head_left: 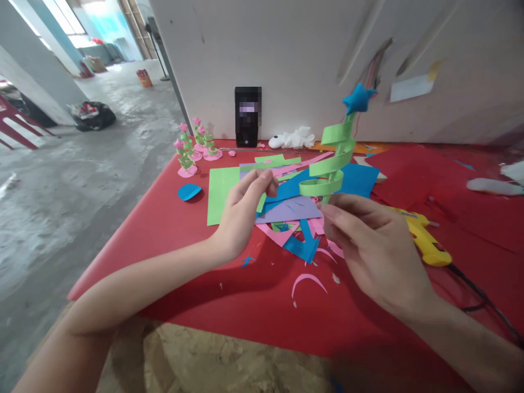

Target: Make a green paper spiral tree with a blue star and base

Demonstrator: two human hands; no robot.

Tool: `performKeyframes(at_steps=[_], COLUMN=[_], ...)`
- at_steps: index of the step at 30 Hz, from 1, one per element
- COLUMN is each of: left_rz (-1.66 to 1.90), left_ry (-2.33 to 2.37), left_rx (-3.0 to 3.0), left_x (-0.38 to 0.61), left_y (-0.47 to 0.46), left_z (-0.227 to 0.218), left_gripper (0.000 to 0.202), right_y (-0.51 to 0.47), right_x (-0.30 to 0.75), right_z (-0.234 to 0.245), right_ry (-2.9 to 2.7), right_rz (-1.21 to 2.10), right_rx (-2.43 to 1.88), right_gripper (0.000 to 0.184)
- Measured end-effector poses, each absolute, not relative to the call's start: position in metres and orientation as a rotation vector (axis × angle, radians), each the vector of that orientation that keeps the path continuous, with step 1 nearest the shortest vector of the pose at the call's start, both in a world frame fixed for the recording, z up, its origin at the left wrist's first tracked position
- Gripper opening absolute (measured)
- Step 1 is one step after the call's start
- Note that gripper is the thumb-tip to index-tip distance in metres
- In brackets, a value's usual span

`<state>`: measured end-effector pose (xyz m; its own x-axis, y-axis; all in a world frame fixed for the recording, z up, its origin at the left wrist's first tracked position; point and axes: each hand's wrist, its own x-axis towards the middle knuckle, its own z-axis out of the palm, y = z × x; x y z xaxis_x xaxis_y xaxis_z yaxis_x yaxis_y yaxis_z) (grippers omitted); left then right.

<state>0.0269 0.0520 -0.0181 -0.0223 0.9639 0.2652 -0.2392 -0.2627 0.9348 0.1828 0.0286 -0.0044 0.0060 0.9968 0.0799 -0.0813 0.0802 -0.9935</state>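
Red counter (164,289): spans the middle and lower frame, its near edge crossing the lower part.
Right hand (380,251): right of centre; thumb and fingers pinched closed on the lower stem of a paper spiral.
Paper spiral (338,159): green strip coiled about an upright, slightly tilted stem, raised right of centre; a blue star (359,99) tops it.
Left hand (241,213): centre of frame, raised, fingers curled loosely towards the thumb; whether something small lies between them cannot be told.
Pink crescent (309,277): thin offcut, lower centre.
Yellow tool (434,246): right of the frame, beside the right hand, with a dark cord (470,284) running to the lower right.
Paper pieces (286,210): blue, purple, pink and green, overlapping at centre, beyond and between the hands.
Blue disc (189,191): left of centre, apart from the pile.
Small spirals (187,155): green with pink stars, standing on pink bases, upper left of centre.
Dark device (246,131): upright at upper centre, before a pale panel (286,54).
Black bag (100,116): upper left, on the grey floor (135,114).
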Motion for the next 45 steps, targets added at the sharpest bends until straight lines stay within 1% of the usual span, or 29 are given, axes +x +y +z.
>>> performKeyframes(at_steps=[3,5,6,9,13,16,19,26,30,32,39,45], left_rz=[1.419,1.336,1.297,1.224,1.172,1.140,1.157,1.082,1.044,1.052,1.262,1.314], left_ry=[0.790,0.746,0.736,0.742,0.736,0.727,0.741,0.740,0.728,0.748,0.862,0.946], left_rx=[1.204,1.244,1.264,1.243,1.287,1.389,1.377,1.260,1.266,1.275,1.503,1.709], left_x=[0.028,0.028,0.028,0.028,0.026,0.026,0.025,0.025,0.025,0.026,0.031,0.031], left_y=[0.055,0.055,0.054,0.051,0.047,0.048,0.049,0.052,0.053,0.052,0.048,0.049], left_z=[-0.021,-0.023,-0.024,-0.023,-0.020,-0.020,-0.020,-0.022,-0.026,-0.026,-0.021,-0.022], left_gripper=[0.006,0.024,0.029,0.031,0.029,0.035,0.041,0.042,0.047,0.044,0.019,0.018], right_y=[0.029,0.031,0.032,0.035,0.038,0.038,0.039,0.039,0.039,0.039,0.038,0.037], right_x=[0.181,0.181,0.181,0.182,0.182,0.181,0.180,0.179,0.179,0.180,0.179,0.179], right_z=[-0.001,-0.001,-0.002,-0.006,-0.010,-0.011,-0.012,-0.011,-0.012,-0.014,-0.017,-0.020], right_ry=[-1.156,-1.147,-1.141,-1.121,-1.057,-1.032,-1.005,-0.883,-0.917,-0.944,-1.002,-1.068], right_rz=[1.296,1.357,1.384,1.463,1.555,1.586,1.574,1.552,1.554,1.556,1.575,1.619], right_rx=[-1.024,-0.973,-0.959,-0.951,-0.973,-0.998,-1.041,-1.096,-1.077,-1.066,-1.037,-1.023], right_gripper=[0.022,0.023,0.024,0.028,0.034,0.038,0.037,0.037,0.036,0.035,0.035,0.036])
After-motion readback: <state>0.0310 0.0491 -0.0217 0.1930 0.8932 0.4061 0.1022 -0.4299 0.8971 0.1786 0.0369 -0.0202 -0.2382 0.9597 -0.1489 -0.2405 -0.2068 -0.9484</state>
